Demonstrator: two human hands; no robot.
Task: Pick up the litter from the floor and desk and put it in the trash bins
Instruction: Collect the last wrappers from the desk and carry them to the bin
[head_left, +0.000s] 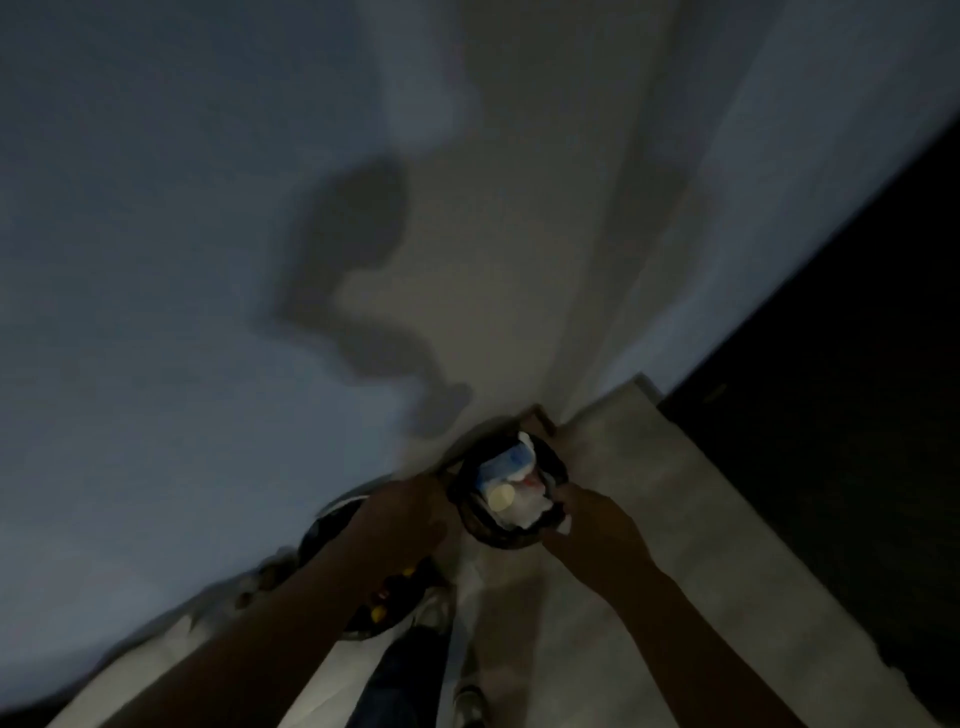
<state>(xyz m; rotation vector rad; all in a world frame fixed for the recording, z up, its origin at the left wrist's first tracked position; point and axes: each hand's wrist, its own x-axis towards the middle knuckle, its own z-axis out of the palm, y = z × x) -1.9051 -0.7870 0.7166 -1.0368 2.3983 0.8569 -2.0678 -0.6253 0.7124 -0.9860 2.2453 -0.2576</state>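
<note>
Both hands are down at the black trash bin (496, 540). The right hand (592, 525) is on the rim, a white scrap (564, 528) poking out at its fingers, but it's too blurred for us to tell whether it's pinched. The left hand (405, 514) is against the opposite rim, and we cannot tell its grip either. Between the hands, inside the bin, we see litter: white tissue (524, 508), something blue (511, 460) and a pale round disc (501, 498). Under the left forearm sits a second bin (322, 525) with coloured bits. Nearer us are a jeans leg (405, 675) and a shoe (470, 704). Beyond the hands a shadow (353, 249) lies on the wall.
</note>
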